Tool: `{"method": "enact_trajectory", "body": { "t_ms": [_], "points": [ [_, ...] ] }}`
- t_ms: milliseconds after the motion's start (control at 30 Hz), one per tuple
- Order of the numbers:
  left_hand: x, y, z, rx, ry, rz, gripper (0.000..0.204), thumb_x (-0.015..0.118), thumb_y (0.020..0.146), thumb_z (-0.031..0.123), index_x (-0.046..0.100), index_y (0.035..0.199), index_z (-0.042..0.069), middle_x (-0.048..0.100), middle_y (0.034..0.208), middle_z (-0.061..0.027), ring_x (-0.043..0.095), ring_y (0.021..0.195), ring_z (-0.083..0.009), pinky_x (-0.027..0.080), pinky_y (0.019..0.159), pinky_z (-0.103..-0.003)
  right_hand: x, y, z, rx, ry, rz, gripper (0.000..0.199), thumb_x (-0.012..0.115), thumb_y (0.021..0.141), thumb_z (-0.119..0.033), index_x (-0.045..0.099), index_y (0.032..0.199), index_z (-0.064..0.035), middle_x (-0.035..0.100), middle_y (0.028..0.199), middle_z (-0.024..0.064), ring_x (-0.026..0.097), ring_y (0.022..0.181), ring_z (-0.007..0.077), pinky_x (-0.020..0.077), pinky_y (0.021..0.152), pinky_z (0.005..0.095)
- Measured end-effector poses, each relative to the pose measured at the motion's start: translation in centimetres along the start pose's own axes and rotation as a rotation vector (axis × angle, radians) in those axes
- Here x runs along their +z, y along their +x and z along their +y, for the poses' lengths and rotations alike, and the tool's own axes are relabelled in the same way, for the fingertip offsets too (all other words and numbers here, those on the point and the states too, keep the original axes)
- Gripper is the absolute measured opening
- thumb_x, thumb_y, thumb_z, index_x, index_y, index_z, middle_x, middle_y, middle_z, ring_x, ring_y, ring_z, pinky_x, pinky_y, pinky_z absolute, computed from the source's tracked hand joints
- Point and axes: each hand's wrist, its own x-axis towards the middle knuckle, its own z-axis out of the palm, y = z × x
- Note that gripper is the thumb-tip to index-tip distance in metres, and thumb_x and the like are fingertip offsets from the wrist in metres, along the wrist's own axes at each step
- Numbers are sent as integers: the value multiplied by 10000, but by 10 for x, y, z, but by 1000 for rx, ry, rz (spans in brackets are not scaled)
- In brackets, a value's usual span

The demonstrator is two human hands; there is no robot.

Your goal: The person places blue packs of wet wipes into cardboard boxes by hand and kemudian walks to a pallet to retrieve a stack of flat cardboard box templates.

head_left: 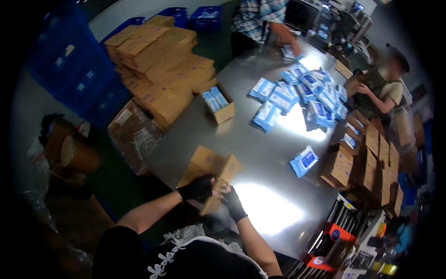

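Note:
Over the near edge of the metal table, a brown cardboard box [202, 160] is tilted, with its flaps standing out. My left hand [197, 189], in a black fingerless glove, grips its near side. Gloved the same way, my right hand [232, 202] holds the box's right panel, fingertips close to those of the left. Part of the box is hidden behind my hands. Farther up the table stands an open carton [225, 114] with blue-and-white wipe packs [215, 98] inside. One loose wipe pack [304, 161] lies right of my hands.
A pile of wipe packs [283, 95] covers the far table [253, 153]. Flattened cartons [160, 60] are stacked at left, above a clear-lined box [134, 135]. Filled cartons [338, 166] line the right edge beside a roller conveyor [341, 211]. Two co-workers [382, 86] stand across the table.

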Motion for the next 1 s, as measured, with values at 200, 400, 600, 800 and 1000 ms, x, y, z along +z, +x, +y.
{"method": "enact_trajectory", "body": {
  "t_ms": [200, 400, 600, 800, 1000],
  "points": [
    [61, 57, -35, -75, -455, -176, 648, 760, 741, 49, 338, 1231, 21, 582, 984, -20, 559, 904, -110, 465, 803, -271, -36, -24, -38, -204, 37, -27, 551, 655, 871, -179, 442, 1357, -31, 576, 1190, 36, 556, 991, 109, 454, 833, 249],
    [53, 27, 32, 203, 366, 170, 387, 559, 823, 71, 506, 1205, 52, 608, 1135, -145, 606, 983, -266, 475, 858, -382, -40, -40, -59, -309, -169, 175, 578, 643, 832, -58, 408, 1360, -66, 541, 1245, 100, 573, 915, 111, 462, 655, 238],
    [76, 87, 66, 26, 1013, 366, 172, 509, 814, 167, 606, 945, 110, 663, 806, -122, 650, 822, -300, 495, 745, -446, -64, -87, -105, -753, -1072, 847, 412, 593, 782, -113, 556, 1186, -43, 567, 1176, 151, 632, 885, 294, 468, 860, 416],
    [108, 159, 73, 660, 1204, 294, 286, 458, 875, 130, 553, 1132, 47, 573, 1165, -183, 564, 958, -342, 445, 870, -461, -142, -67, -99, -892, -1425, 454, 489, 618, 783, -226, 528, 1220, -26, 531, 1222, 181, 558, 1043, 327, 354, 1005, 490],
    [110, 152, 74, 607, 1239, 294, 472, 618, 775, 171, 530, 1221, 44, 560, 1242, -185, 578, 1045, -359, 496, 845, -435, -102, -74, -92, -823, -1049, 469, 547, 609, 842, -197, 411, 1318, -13, 505, 1225, 222, 517, 1101, 411, 450, 892, 446]
  ]
}}
